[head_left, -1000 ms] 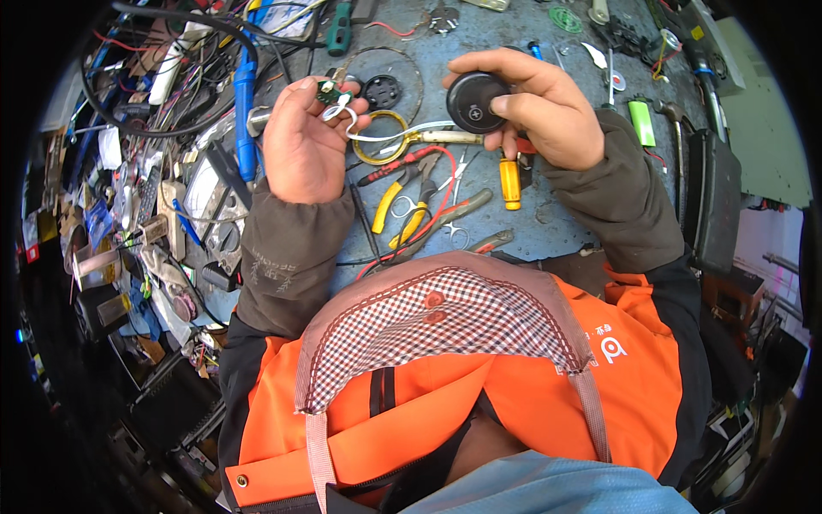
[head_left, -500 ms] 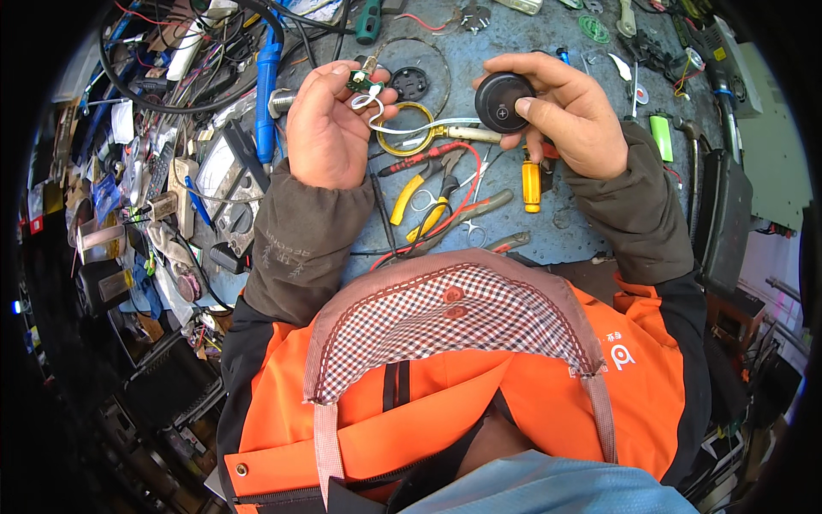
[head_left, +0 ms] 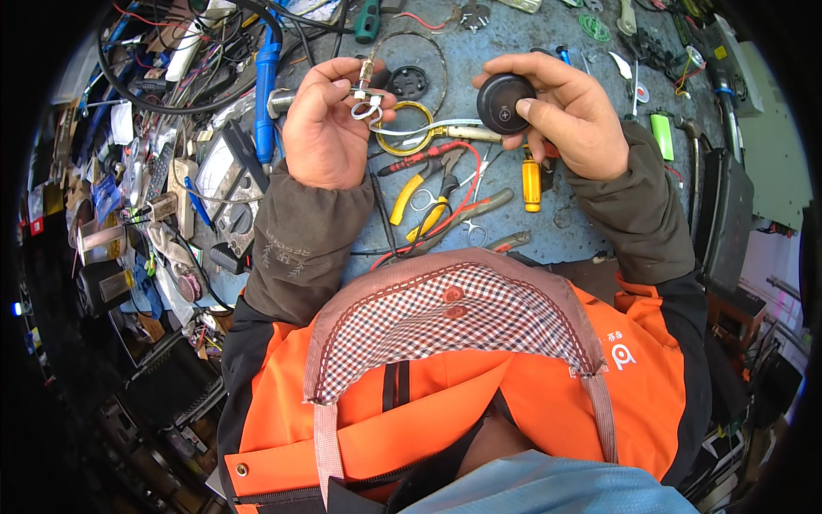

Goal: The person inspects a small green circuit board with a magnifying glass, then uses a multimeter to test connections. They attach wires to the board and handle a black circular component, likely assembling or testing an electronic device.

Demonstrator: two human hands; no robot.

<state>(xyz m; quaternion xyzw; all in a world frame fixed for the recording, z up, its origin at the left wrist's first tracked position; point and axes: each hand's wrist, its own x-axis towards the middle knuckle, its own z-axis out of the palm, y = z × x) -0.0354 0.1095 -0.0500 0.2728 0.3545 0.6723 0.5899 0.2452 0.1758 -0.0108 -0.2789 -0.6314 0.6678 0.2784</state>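
My left hand [head_left: 321,133] is closed on a small circuit board [head_left: 370,92] with white connectors and a metal part sticking up from it. A thin white cable [head_left: 411,132] loops below the board and runs right to a round black disc [head_left: 494,104], marked with a cross in a ring. My right hand [head_left: 582,116] grips this disc, thumb on its face and fingers behind. Below the cable lies a brass-rimmed magnifying glass [head_left: 469,133]. Just beyond it, a second round black part [head_left: 408,83] rests on the bench.
Yellow-handled pliers [head_left: 405,201], a red test probe [head_left: 419,159] and scissors lie nearer me. A yellow screwdriver [head_left: 532,187] sits under my right hand. A blue tube-like tool [head_left: 266,103] and an analog meter [head_left: 224,176] are at left, beside heaped clutter. A green cell [head_left: 661,137] lies right.
My left fingers have turned the circuit board, so its green face shows less and the metal part points more upright. My right hand and the disc have barely shifted.
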